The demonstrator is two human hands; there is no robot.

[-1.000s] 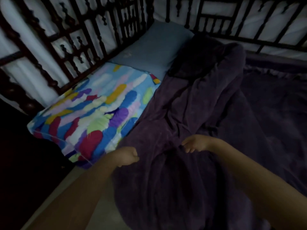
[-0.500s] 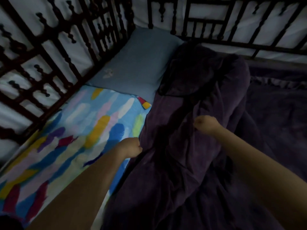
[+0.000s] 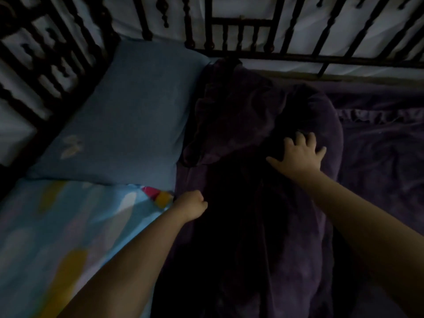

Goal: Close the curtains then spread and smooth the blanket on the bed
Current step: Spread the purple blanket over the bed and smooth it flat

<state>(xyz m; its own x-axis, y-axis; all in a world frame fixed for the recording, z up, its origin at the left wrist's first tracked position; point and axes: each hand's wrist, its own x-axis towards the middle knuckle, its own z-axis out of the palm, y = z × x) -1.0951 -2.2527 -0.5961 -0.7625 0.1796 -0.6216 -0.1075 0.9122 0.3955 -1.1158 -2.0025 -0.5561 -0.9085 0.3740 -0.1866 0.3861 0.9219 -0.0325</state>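
Head view: left hand [image 3: 191, 206] clenched at blanket [image 3: 263, 203] edge, grasp unclear, likely anchoring it; right hand [image 3: 300, 154] splayed flat on bunched fold, probably to push it out.

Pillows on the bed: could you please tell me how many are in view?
2: a plain blue pillow in the far left corner, and a multicoloured pillow nearer, overlapping its front edge.

Dim bed seen from above, dark purple blanket [image 3: 263, 214] bunched lengthwise, its left edge gripped by the fisted left hand [image 3: 191, 206], right hand [image 3: 300, 158] laid spread-fingered on the upper fold, blue pillow [image 3: 128, 120] and multicoloured pillow [image 3: 57, 226] set leftward (against dark spindled rails [image 3: 275, 53]).
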